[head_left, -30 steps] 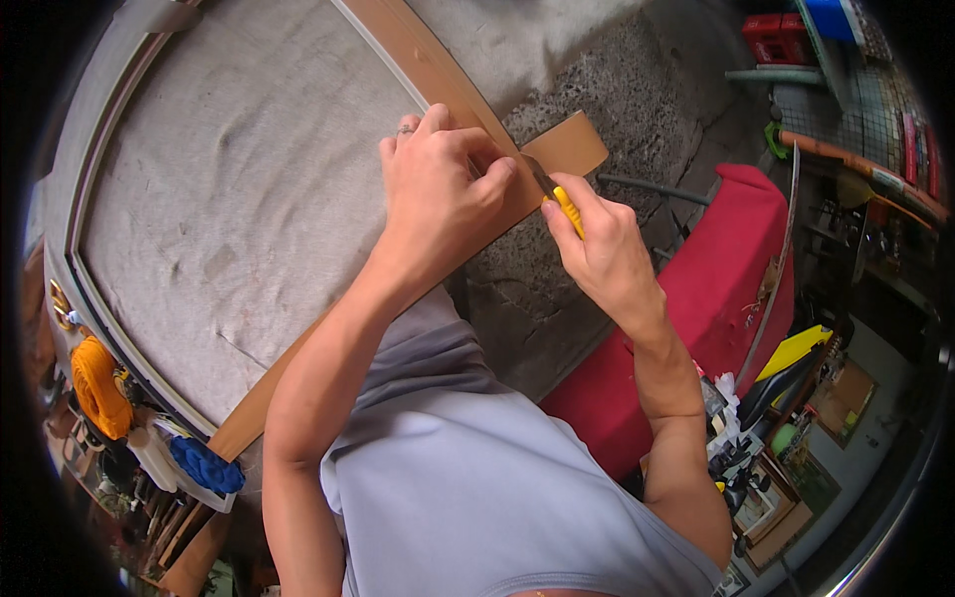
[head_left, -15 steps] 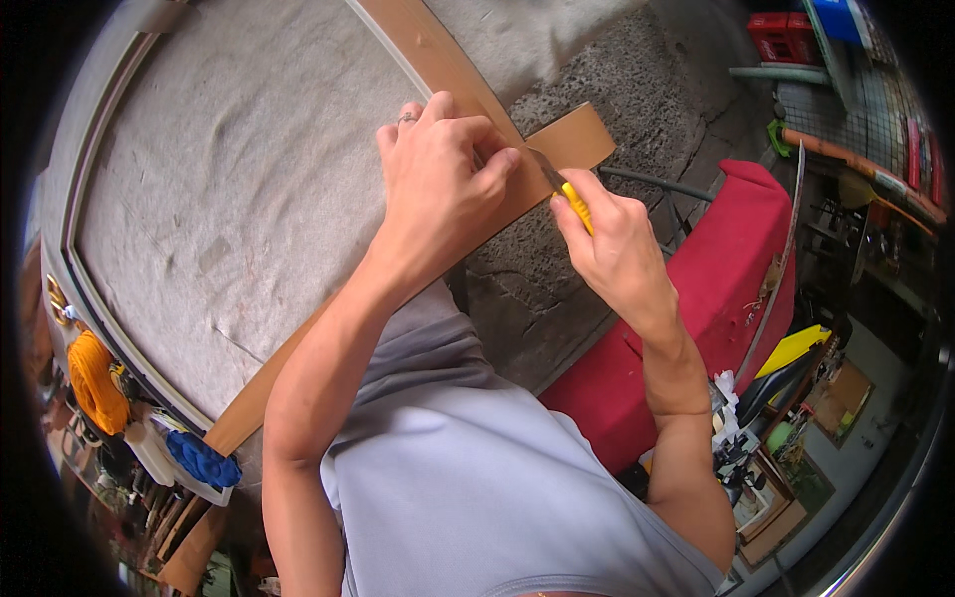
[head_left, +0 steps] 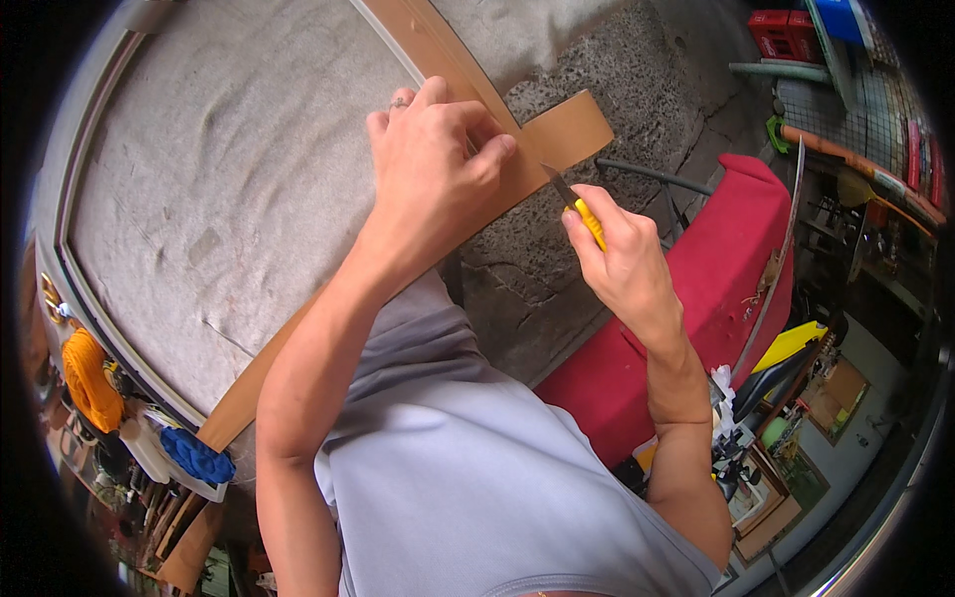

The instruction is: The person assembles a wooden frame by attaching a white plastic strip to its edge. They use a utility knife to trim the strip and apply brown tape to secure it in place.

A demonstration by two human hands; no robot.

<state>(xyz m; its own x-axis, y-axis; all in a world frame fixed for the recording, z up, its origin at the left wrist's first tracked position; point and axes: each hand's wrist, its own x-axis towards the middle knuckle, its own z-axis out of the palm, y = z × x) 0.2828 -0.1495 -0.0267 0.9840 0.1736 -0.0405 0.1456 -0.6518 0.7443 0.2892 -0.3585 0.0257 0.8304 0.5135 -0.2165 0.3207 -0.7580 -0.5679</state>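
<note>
My left hand (head_left: 433, 169) presses flat on a brown edging strip (head_left: 565, 127) where it crosses another brown strip (head_left: 423, 40) at the corner of a grey cloth-covered board (head_left: 219, 199). My right hand (head_left: 622, 264) grips a yellow-handled utility knife (head_left: 577, 204). Its blade tip points up-left at the strip's lower edge, just right of my left thumb. The free end of the strip sticks out past the corner over rough concrete floor (head_left: 597, 60).
A red cloth-covered bench (head_left: 696, 289) stands at the right. Behind it are shelves with tools and a wire rack (head_left: 856, 99). An orange coil (head_left: 88, 378) and a blue scrubber (head_left: 197, 456) lie at the lower left beside the board's frame.
The view has shifted slightly. My right hand with the knife has drawn a little down and right along the strip. My left hand stays pressed on the corner.
</note>
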